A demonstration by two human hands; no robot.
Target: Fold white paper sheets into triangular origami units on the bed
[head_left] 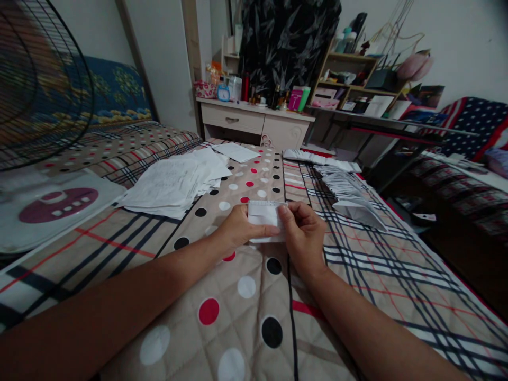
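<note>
Both hands hold a small folded piece of white paper (pixel 264 214) above the quilted bedspread (pixel 248 317). My left hand (pixel 242 225) grips its left side, the thumb lying across the front. At the right edge, my right hand (pixel 304 233) pinches the paper between thumb and fingers. Faint print runs along the top edge of the paper. Left of my hands lies a loose pile of white paper sheets (pixel 170 182) with faint writing. Over to the right, a row of folded papers (pixel 343 182) stands tightly packed, with a flatter folded piece at its near end.
A fan (pixel 92 100) fills the upper left, its white base (pixel 107 185) beside the paper pile. Beyond the bed stand a white dresser (pixel 238 119) crowded with bottles and a clock, and a shelf (pixel 353 58). The bed's right edge drops to a dark floor (pixel 468 248).
</note>
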